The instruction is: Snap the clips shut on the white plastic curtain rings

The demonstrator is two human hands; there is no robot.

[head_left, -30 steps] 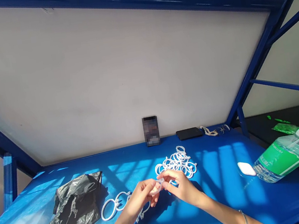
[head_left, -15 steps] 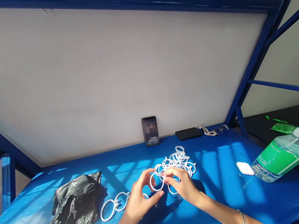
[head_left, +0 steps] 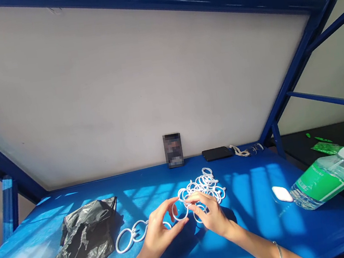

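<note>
My left hand (head_left: 160,224) curves its thumb and fingers around a white plastic curtain ring (head_left: 180,219), gripping it at the rim. On the ring's right side my right hand (head_left: 211,216) pinches near the point where it meets another white ring (head_left: 199,219), which hangs below the right fingers. Whether the two are joined is hidden by the fingertips. Left of my left hand lie linked rings (head_left: 123,241) on the blue surface, partly covered by that hand. Just beyond both hands is a loose pile of similar rings (head_left: 206,180).
A crumpled black plastic bag (head_left: 87,236) lies at left. Against the wall stand an upright phone-like device (head_left: 173,151) and a flat black phone (head_left: 217,153), with a white cable (head_left: 239,151) and glasses (head_left: 255,149) alongside. On the right are a white case (head_left: 281,194) and a tilted water bottle (head_left: 326,179).
The held ring has tilted and looks flatter, dipping slightly toward the left thumb. Both hands stay in nearly the same place, and the rest is unchanged.
</note>
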